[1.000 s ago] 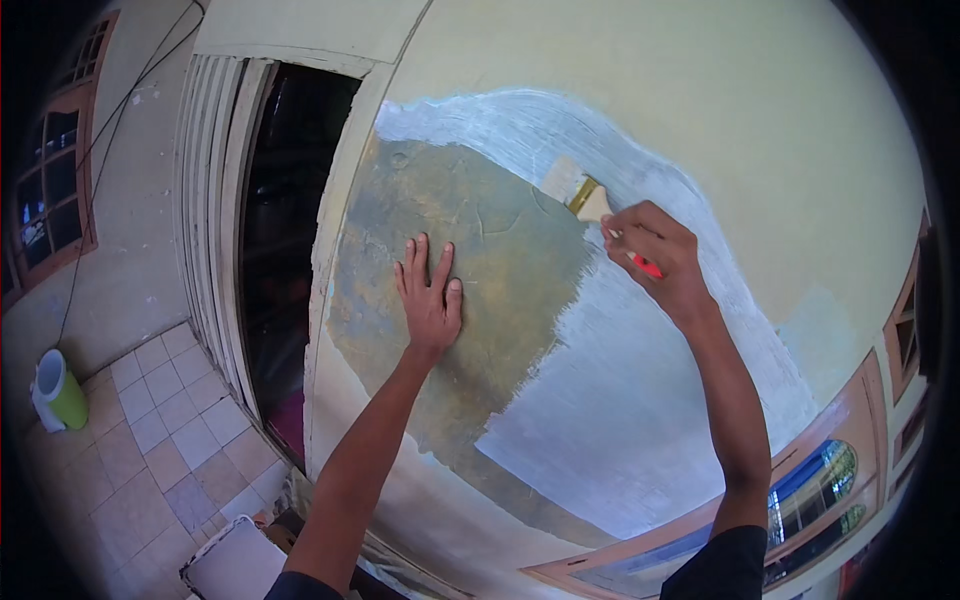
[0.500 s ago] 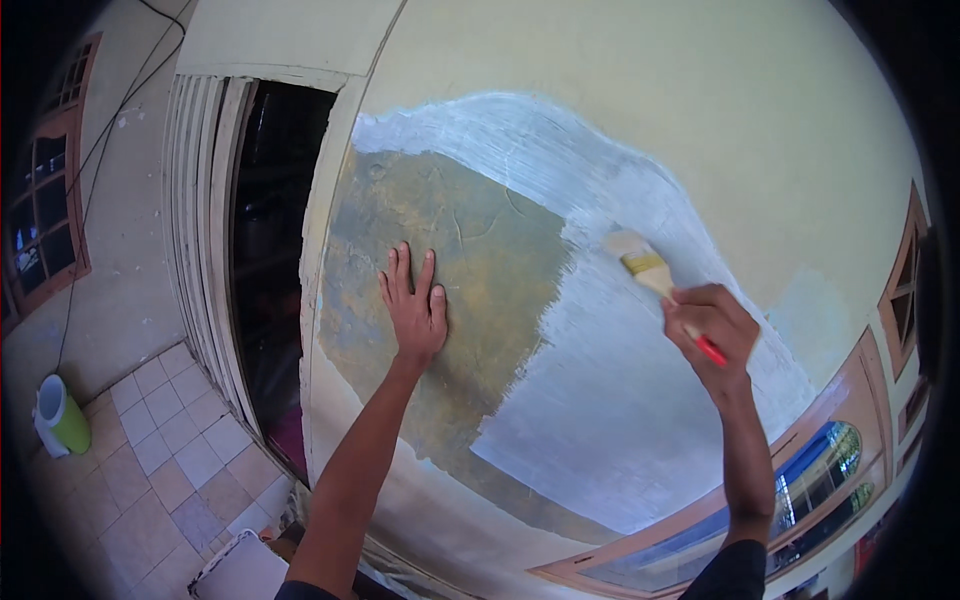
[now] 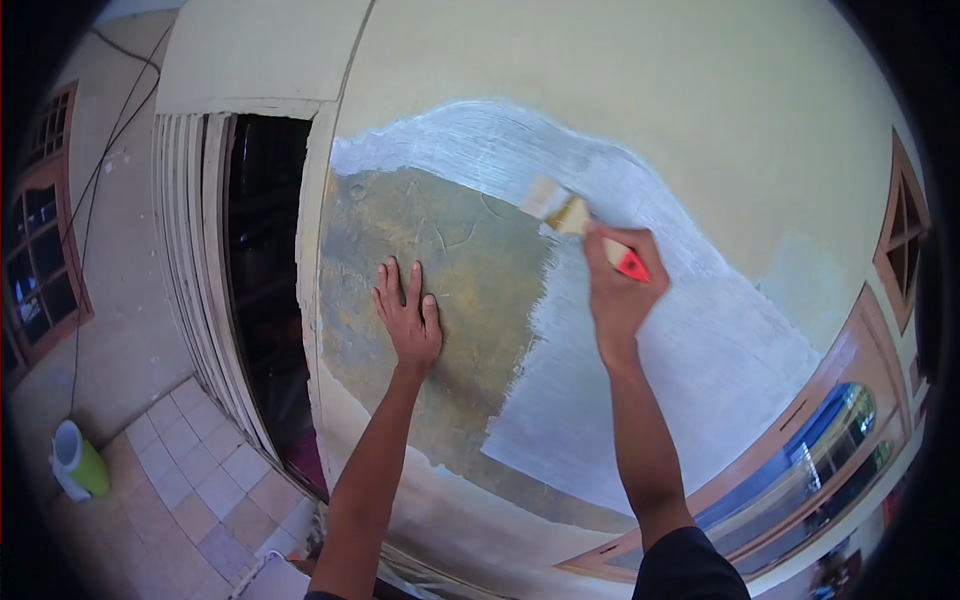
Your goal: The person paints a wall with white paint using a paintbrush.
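My left hand lies flat with fingers spread on the bare grey-brown patch of the wall. In my right hand is a paintbrush, gripped by its pale handle with a red end. Its bristles, whitish and slightly blurred, touch the wall at the upper right corner of the bare patch, where the white paint begins. Fresh white paint covers the area right of the patch and arches over its top in streaks. The paint's edge along the patch is ragged.
Left of the wall is a dark doorway with a folded slatted door. A green bucket stands on the tiled floor. A wood-framed window borders the painted area at lower right. A pale container shows at the bottom.
My right hand has swept the paintbrush left and slightly up across the white paint to the bare patch's corner. My left hand stays on the patch; the view has shifted a little.
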Demonstrator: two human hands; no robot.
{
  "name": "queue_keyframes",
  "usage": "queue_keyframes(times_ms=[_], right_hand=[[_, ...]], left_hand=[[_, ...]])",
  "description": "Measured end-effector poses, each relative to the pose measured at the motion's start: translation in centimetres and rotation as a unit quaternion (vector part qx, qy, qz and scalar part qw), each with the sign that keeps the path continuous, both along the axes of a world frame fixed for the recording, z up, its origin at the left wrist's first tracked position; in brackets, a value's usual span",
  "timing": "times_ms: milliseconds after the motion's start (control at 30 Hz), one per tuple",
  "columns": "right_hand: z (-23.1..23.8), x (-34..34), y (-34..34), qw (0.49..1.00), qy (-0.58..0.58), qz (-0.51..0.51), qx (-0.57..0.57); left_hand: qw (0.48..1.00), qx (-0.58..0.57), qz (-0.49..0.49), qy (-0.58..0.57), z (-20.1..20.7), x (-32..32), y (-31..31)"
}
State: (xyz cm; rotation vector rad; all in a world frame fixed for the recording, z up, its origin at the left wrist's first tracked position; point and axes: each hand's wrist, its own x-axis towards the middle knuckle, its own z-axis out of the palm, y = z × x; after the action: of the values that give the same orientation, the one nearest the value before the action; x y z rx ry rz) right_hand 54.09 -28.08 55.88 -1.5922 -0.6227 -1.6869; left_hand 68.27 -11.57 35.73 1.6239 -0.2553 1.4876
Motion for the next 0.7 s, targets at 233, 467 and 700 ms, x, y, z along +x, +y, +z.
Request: queue_keyframes(times_ms=[233, 467, 700], right_hand=[[-1.8, -5.1, -6.4, 0.998, 0.004, -0.056, 0.033], [0.9, -3.6, -1.0, 0.999, -0.028, 0.038, 0.023], [3.2, 0.1, -2.2, 0.999, -0.029, 0.012, -0.019]], left_hand=[[1.000, 0.014, 0.021, -0.007, -0.5, 0.4, 0.7], [1.000, 0.017, 0.021, -0.004, -0.1, 0.2, 0.2], [1.000, 0.004, 0.016, -0.014, -0.4, 0.3, 0.3]])
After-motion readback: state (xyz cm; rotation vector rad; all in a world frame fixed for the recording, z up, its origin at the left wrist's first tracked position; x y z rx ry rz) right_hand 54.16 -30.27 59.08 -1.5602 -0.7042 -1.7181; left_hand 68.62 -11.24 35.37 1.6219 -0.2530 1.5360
